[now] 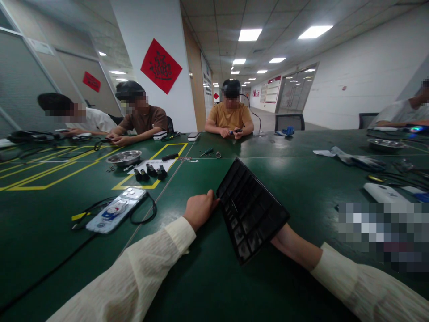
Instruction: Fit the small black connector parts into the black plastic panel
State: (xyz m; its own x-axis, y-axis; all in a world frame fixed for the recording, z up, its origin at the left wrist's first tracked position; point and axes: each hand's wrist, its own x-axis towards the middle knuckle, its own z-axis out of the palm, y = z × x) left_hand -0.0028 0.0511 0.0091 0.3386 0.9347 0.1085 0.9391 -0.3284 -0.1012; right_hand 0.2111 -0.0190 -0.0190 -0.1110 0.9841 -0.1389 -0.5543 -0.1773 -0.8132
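Note:
A black tray (253,203) divided into small compartments is held tilted above the green table, its open face turned toward me. My left hand (201,209) is closed, with its thumb and fingertips at the tray's left edge. Behind the lower right side is my right hand (284,238), bearing the tray from the back; its fingers are hidden by it. Some compartments near the lower left look pale or shiny, but I cannot make out whether small parts lie in them.
Left on the green table (187,286) lie a phone (117,209) with a black cable, several black cylindrical parts (150,172) and a metal bowl (124,157). Small tools (208,152) lie farther back. Right are plastic bags (357,160) and a white device (385,193). Other people sit around the table.

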